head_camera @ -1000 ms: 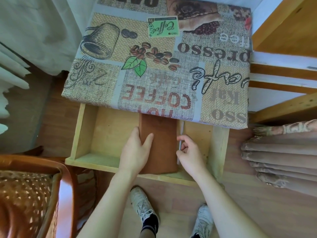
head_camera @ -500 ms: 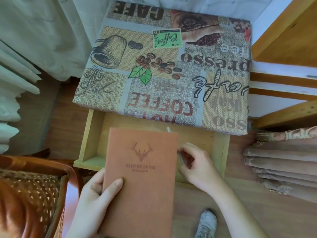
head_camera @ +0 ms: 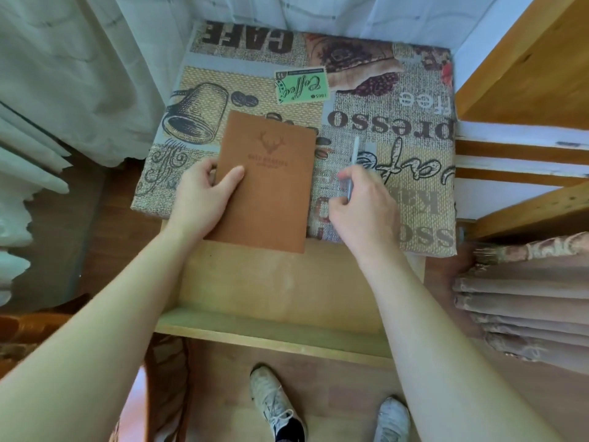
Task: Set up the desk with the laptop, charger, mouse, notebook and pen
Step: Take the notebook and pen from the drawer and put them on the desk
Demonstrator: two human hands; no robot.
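A brown notebook (head_camera: 271, 186) with a stag head stamped on its cover lies over the near edge of the desk (head_camera: 398, 129), which is covered by a coffee-print cloth. My left hand (head_camera: 204, 199) grips the notebook's left edge, thumb on the cover. A slim grey pen (head_camera: 353, 161) points away from me over the cloth, just right of the notebook; my right hand (head_camera: 363, 212) pinches its near end. No laptop, charger or mouse is in view.
The wooden drawer (head_camera: 271, 327) under the desk stands pulled open toward me. A wooden shelf unit (head_camera: 526, 74) flanks the desk on the right, folded fabric (head_camera: 526, 301) below it. White curtains (head_camera: 79, 74) hang left; a chair (head_camera: 28, 327) sits at lower left.
Both hands lifted the notebook and pen out of the open drawer and carried them forward onto the desk top. The drawer has stayed open.
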